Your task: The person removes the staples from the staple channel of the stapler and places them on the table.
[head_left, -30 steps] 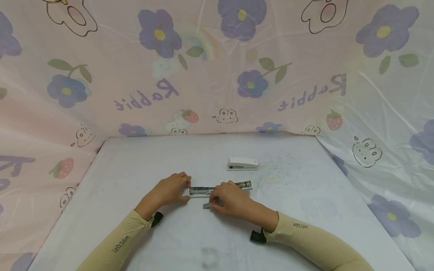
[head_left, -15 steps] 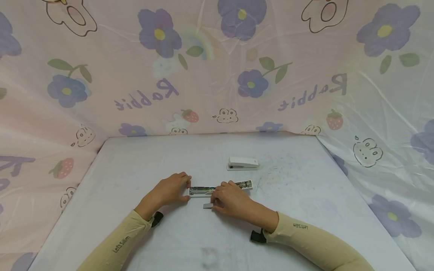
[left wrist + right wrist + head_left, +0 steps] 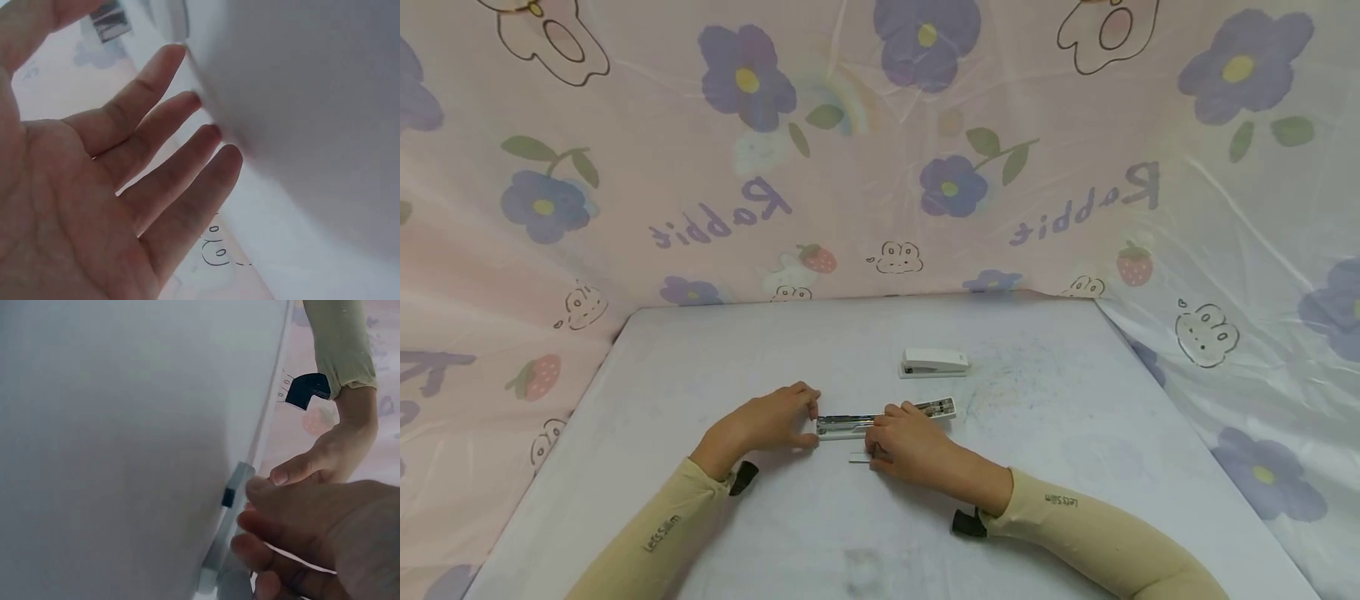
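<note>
A white stapler (image 3: 842, 427) lies with its top swung back to the right, its metal staple channel bare. My left hand (image 3: 767, 421) holds its left end between thumb and fingers; the left wrist view shows those fingers (image 3: 165, 169) fairly straight, tips against the table. In front of the stapler my right hand (image 3: 913, 442) pinches a short grey staple strip (image 3: 859, 461), which sticks out to the left of the fingertips. The stapler's middle is hidden behind the right hand. In the right wrist view the curled right hand (image 3: 300, 531) is close beside the stapler (image 3: 219, 544).
A second white stapler (image 3: 934, 363), closed, stands farther back on the white table (image 3: 737, 350). Patterned cloth (image 3: 850, 167) hangs behind the table and along both sides. Faint smudges mark the tabletop (image 3: 1022, 379) right of the second stapler.
The staple strip has been turned in my right fingers, from its flat grey face to a thin edge. My left hand keeps its place on the stapler. The head view has shifted slightly.
</note>
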`<state>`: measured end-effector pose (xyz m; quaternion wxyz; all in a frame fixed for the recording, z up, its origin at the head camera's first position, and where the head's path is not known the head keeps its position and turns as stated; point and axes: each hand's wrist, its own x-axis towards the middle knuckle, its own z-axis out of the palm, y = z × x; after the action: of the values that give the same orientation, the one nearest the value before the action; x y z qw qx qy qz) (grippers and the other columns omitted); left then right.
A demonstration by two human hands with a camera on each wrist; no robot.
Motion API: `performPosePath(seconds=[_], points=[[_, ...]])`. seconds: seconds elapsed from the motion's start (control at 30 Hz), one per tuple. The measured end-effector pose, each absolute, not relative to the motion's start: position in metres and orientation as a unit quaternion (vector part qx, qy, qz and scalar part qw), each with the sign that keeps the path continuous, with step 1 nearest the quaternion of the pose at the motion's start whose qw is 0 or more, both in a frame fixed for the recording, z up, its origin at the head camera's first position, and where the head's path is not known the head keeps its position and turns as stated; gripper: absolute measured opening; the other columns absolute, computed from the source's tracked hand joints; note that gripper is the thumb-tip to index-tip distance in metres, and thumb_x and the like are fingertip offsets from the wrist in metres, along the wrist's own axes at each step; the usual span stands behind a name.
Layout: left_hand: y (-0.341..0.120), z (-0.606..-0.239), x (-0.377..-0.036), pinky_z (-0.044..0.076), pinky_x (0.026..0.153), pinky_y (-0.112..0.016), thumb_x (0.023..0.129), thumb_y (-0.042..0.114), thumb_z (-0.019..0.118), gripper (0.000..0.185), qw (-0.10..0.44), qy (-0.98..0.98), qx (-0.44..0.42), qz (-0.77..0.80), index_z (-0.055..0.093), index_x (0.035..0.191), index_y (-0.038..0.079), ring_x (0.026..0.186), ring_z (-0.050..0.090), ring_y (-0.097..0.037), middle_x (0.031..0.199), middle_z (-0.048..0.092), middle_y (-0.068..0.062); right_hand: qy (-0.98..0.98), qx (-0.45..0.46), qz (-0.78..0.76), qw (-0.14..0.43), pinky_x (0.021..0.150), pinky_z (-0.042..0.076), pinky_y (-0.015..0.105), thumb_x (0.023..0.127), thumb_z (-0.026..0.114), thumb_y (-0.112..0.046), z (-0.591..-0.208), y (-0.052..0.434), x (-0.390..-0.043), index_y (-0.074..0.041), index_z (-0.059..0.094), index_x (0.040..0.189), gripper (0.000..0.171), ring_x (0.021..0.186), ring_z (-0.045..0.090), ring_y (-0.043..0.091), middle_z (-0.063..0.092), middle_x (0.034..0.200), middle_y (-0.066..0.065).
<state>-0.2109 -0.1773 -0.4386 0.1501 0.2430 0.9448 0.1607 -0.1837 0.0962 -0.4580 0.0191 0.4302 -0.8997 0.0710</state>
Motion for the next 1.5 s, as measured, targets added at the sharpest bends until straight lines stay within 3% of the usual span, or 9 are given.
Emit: performPosePath(seconds=[0.17, 0.37, 0.6, 0.8, 1.0, 1.2, 1.5], points=[[-0.181, -0.428, -0.217, 0.051, 0.107, -0.054, 0.100, 0.041, 0.077, 0.031, 0.170, 0.939, 0.232, 0.187, 0.072, 0.119, 0.016, 0.133, 0.061, -0.031, 0.144, 0.064, -0.007, -0.890, 0.431, 0.146, 0.012, 0.087, 0.053, 0.038, 0.094, 0.085, -0.026, -0.449, 0.104, -0.187, -0.018, 0.079, 0.101, 0.011, 0.085, 0.056, 0.009, 0.066, 0.088, -0.009], [-0.171, -0.420, -0.229, 0.051, 0.109, -0.055, 0.107, 0.040, 0.067, 0.034, 0.154, 0.935, 0.243, 0.205, 0.072, 0.128, 0.014, 0.132, 0.063, -0.031, 0.138, 0.069, -0.006, -0.880, 0.418, 0.222, 0.048, 0.083, 0.053, 0.031, 0.097, 0.083, -0.021, -0.437, 0.121, -0.200, -0.015, 0.076, 0.105, 0.013, 0.088, 0.063, 0.013, 0.068, 0.094, -0.005], [-0.148, -0.424, -0.251, 0.049, 0.112, -0.056, 0.106, 0.035, 0.069, 0.039, 0.117, 0.935, 0.264, 0.208, 0.068, 0.135, 0.008, 0.138, 0.060, -0.035, 0.144, 0.066, -0.011, -0.865, 0.398, 0.289, 0.098, 0.083, 0.056, 0.036, 0.096, 0.083, -0.014, -0.418, 0.145, -0.219, -0.010, 0.073, 0.113, 0.020, 0.094, 0.065, 0.024, 0.073, 0.106, 0.004], [-0.129, -0.427, -0.271, 0.047, 0.115, -0.054, 0.104, 0.035, 0.073, 0.044, 0.118, 0.937, 0.259, 0.205, 0.066, 0.139, 0.007, 0.140, 0.057, -0.034, 0.146, 0.065, -0.012, -0.856, 0.402, 0.299, 0.126, 0.089, 0.056, 0.042, 0.095, 0.084, -0.012, -0.417, 0.163, -0.243, -0.008, 0.071, 0.116, 0.025, 0.098, 0.067, 0.027, 0.073, 0.110, 0.004], [-0.108, -0.425, -0.289, 0.047, 0.116, -0.052, 0.102, 0.035, 0.076, 0.048, 0.129, 0.939, 0.256, 0.191, 0.066, 0.139, 0.007, 0.140, 0.058, -0.032, 0.146, 0.065, -0.011, -0.863, 0.381, 0.312, 0.113, 0.095, 0.054, 0.046, 0.094, 0.083, -0.006, -0.426, 0.181, -0.268, -0.007, 0.071, 0.119, 0.027, 0.103, 0.065, 0.028, 0.072, 0.114, 0.006], [-0.088, -0.425, -0.299, 0.047, 0.115, -0.049, 0.100, 0.034, 0.079, 0.048, 0.147, 0.941, 0.246, 0.180, 0.067, 0.139, 0.007, 0.136, 0.059, -0.030, 0.143, 0.065, -0.010, -0.868, 0.365, 0.324, 0.096, 0.099, 0.052, 0.050, 0.098, 0.080, -0.009, -0.441, 0.189, -0.288, -0.001, 0.071, 0.121, 0.026, 0.109, 0.064, 0.031, 0.072, 0.117, 0.012], [-0.064, -0.418, -0.311, 0.049, 0.114, -0.050, 0.099, 0.036, 0.080, 0.049, 0.167, 0.946, 0.244, 0.135, 0.067, 0.138, 0.009, 0.136, 0.059, -0.027, 0.143, 0.066, -0.007, -0.874, 0.355, 0.329, 0.047, 0.108, 0.050, 0.053, 0.097, 0.081, -0.009, -0.461, 0.185, -0.306, -0.002, 0.067, 0.129, 0.036, 0.119, 0.062, 0.032, 0.069, 0.126, 0.012]])
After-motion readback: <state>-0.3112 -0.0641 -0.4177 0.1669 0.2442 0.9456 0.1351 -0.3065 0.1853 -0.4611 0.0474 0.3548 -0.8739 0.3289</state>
